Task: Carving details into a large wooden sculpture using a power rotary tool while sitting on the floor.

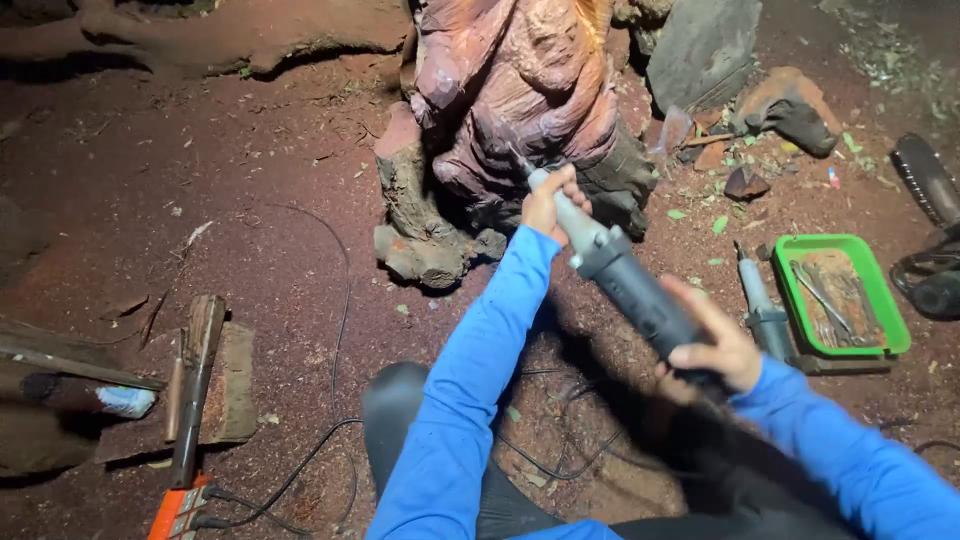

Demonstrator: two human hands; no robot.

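The left hand [553, 203] had its fingers curled tight around the front neck of a grey die grinder [625, 283], whose tip met the reddish wood carving [520, 90]. The right hand [712, 347] clasped the grinder's rear body. Nearby, a green tray [884, 300] held rusty metal tools [832, 300].

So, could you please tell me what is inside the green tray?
The green tray holds a pile of thin metal bits, rusty and dusted red, lying loosely across each other. Whatever lies under the pile, and the tray's floor, is covered.
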